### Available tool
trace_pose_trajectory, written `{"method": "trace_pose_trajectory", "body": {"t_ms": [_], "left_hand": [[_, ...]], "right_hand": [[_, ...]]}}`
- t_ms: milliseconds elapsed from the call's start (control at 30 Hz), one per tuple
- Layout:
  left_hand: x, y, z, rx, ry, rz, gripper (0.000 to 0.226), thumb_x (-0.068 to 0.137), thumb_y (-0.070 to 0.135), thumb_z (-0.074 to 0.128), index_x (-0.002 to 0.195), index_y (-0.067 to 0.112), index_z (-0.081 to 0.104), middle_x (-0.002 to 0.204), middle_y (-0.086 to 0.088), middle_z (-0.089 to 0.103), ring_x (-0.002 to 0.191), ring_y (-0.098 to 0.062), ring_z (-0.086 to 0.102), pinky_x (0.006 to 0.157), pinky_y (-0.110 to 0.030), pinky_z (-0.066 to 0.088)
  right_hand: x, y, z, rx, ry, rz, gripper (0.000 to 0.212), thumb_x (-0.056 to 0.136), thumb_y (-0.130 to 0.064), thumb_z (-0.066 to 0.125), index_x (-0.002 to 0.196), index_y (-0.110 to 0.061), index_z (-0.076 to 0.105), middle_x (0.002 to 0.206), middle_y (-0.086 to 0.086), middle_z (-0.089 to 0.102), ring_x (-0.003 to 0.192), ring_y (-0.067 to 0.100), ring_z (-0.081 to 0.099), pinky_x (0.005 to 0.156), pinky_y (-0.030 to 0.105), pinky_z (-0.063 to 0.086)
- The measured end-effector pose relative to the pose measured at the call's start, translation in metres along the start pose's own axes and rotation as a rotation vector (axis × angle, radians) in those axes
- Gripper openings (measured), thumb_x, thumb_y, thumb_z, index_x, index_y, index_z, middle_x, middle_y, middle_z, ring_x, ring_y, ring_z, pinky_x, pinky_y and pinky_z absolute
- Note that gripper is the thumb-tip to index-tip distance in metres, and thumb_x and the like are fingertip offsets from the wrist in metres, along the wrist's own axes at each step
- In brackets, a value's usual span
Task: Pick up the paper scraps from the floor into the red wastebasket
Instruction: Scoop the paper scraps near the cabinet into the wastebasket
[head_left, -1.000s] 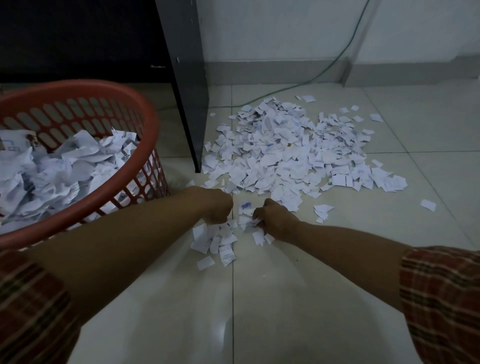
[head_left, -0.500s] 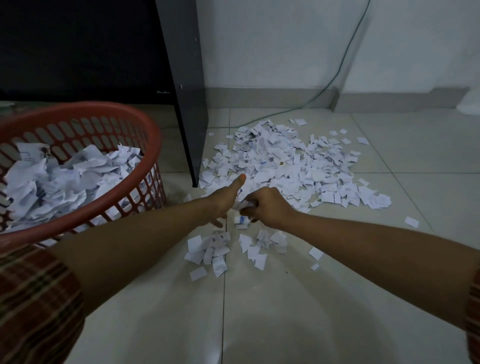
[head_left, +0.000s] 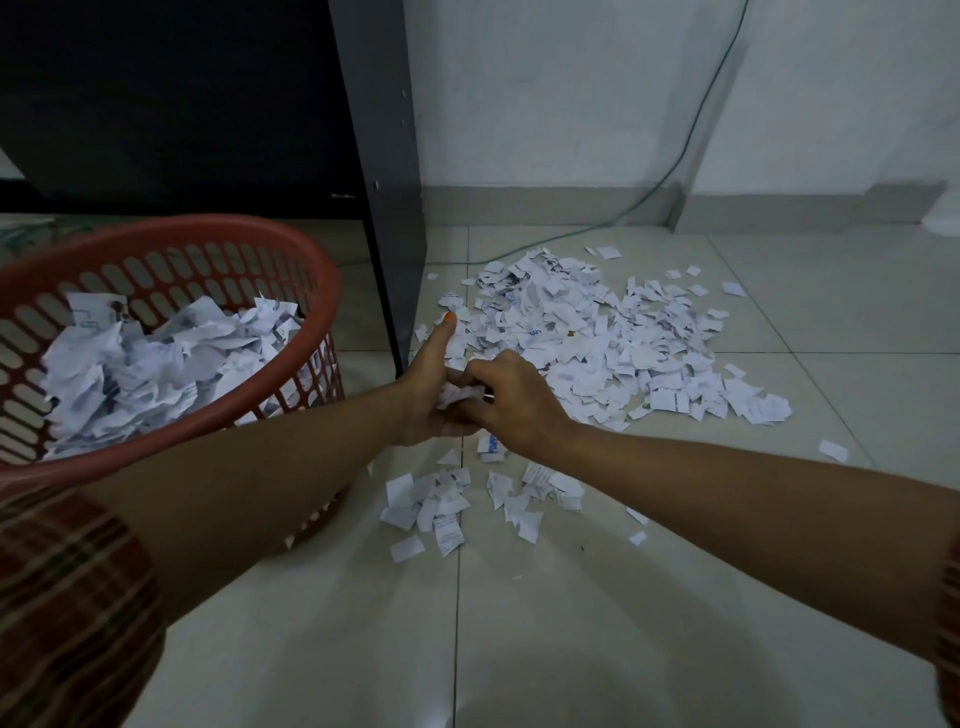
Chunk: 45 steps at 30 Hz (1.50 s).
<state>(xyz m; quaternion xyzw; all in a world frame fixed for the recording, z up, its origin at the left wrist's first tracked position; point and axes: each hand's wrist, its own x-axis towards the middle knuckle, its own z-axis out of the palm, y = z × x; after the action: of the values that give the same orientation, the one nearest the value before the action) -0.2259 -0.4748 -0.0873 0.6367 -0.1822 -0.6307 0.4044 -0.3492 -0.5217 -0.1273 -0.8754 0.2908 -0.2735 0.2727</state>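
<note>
My left hand and right hand cup a wad of paper scraps together; I should keep fingers curled tight carrying it to the red wastebasket at my left

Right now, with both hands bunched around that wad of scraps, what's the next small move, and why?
Probably carry the wad left and drop it into the red wastebasket. The left hand and right hand already cup it off the floor, and the basket stands just beside the left forearm, while the big pile waits.
</note>
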Motion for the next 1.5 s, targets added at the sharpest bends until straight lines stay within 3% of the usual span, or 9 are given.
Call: {"method": "trace_pose_trajectory", "body": {"t_ms": [133, 400, 500, 567, 733, 1000, 1133, 1267, 1500], "left_hand": [[0.001, 0.003, 0.003, 0.054, 0.023, 0.025, 0.082, 0.084, 0.08, 0.029, 0.085, 0.006, 0.065, 0.07, -0.004, 0.066, 0.068, -0.017, 0.057, 0.063, -0.029, 0.047], [0.009, 0.005, 0.006, 0.234, 0.107, 0.05, 0.085, 0.087, 0.079, 0.014, 0.083, 0.011, 0.064, 0.061, 0.0, 0.066, 0.056, -0.013, 0.049, 0.055, -0.024, 0.036], [0.015, 0.001, 0.0, 0.391, 0.172, 0.1, 0.084, 0.089, 0.077, 0.009, 0.056, 0.01, 0.048, 0.04, 0.0, 0.044, 0.045, -0.014, 0.036, 0.048, -0.021, 0.028], [0.02, -0.002, -0.005, 0.479, 0.166, 0.125, 0.084, 0.088, 0.077, 0.007, 0.05, 0.011, 0.041, 0.042, -0.002, 0.036, 0.041, -0.014, 0.029, 0.045, -0.018, 0.023], [0.029, -0.009, -0.012, 0.573, 0.208, 0.127, 0.079, 0.092, 0.072, 0.018, 0.057, 0.008, 0.051, 0.044, -0.002, 0.048, 0.034, -0.012, 0.033, 0.043, -0.016, 0.026], [0.052, -0.024, -0.006, 0.711, 0.171, 0.066, 0.068, 0.095, 0.063, 0.032, 0.057, 0.009, 0.046, 0.045, -0.005, 0.042, 0.039, -0.017, 0.039, 0.044, -0.018, 0.033], [0.06, -0.026, 0.006, 0.658, 0.113, -0.009, 0.061, 0.094, 0.062, 0.037, 0.063, 0.01, 0.045, 0.06, -0.007, 0.045, 0.041, -0.014, 0.056, 0.041, -0.02, 0.047], [0.066, -0.03, 0.013, 0.653, 0.061, -0.023, 0.058, 0.095, 0.06, 0.039, 0.063, 0.013, 0.045, 0.056, -0.003, 0.042, 0.036, -0.011, 0.039, 0.038, -0.015, 0.03], [0.076, -0.06, 0.0, 0.54, 0.158, -0.065, 0.057, 0.097, 0.057, 0.037, 0.064, 0.013, 0.051, 0.053, -0.002, 0.043, 0.041, -0.012, 0.035, 0.045, -0.018, 0.029]], "right_hand": [[0.003, -0.003, -0.001, -0.144, 0.089, -0.084, 0.023, 0.076, -0.042, 0.068, 0.068, -0.021, 0.062, 0.071, -0.01, 0.047, 0.076, 0.018, 0.039, 0.066, 0.037, 0.038], [0.002, 0.003, -0.009, -0.126, 0.103, -0.053, 0.064, 0.064, -0.071, 0.065, 0.104, -0.02, 0.063, 0.101, 0.0, 0.054, 0.093, 0.018, 0.047, 0.081, 0.033, 0.042], [-0.004, 0.011, -0.011, -0.098, 0.051, -0.053, 0.069, 0.065, -0.066, 0.074, 0.114, -0.019, 0.058, 0.108, -0.001, 0.053, 0.098, 0.016, 0.048, 0.085, 0.033, 0.045], [-0.009, 0.021, -0.012, -0.098, 0.006, -0.02, 0.07, 0.067, -0.064, 0.075, 0.117, -0.019, 0.056, 0.112, -0.001, 0.05, 0.103, 0.016, 0.048, 0.087, 0.032, 0.045], [-0.025, 0.054, -0.012, -0.266, -0.228, 0.156, 0.075, 0.072, -0.063, 0.072, 0.127, -0.02, 0.047, 0.12, 0.005, 0.043, 0.109, 0.023, 0.047, 0.086, 0.034, 0.045], [-0.035, 0.102, -0.009, -0.48, -0.547, 0.474, 0.101, 0.075, -0.07, 0.064, 0.15, -0.021, 0.018, 0.153, 0.016, 0.014, 0.139, 0.036, 0.022, 0.109, 0.049, 0.034], [-0.029, 0.119, 0.0, -0.513, -0.558, 0.521, 0.11, 0.072, -0.076, 0.061, 0.153, -0.026, 0.006, 0.159, 0.015, 0.002, 0.143, 0.037, 0.015, 0.112, 0.053, 0.027], [-0.016, 0.13, 0.011, -0.469, -0.557, 0.528, 0.118, 0.065, -0.081, 0.061, 0.152, -0.037, -0.005, 0.16, 0.012, -0.015, 0.146, 0.042, 0.0, 0.113, 0.061, 0.02], [0.008, 0.144, 0.03, -0.397, -0.528, 0.479, 0.11, 0.066, -0.078, 0.064, 0.15, -0.047, 0.001, 0.16, 0.01, -0.019, 0.144, 0.047, -0.007, 0.11, 0.068, 0.018]]}}
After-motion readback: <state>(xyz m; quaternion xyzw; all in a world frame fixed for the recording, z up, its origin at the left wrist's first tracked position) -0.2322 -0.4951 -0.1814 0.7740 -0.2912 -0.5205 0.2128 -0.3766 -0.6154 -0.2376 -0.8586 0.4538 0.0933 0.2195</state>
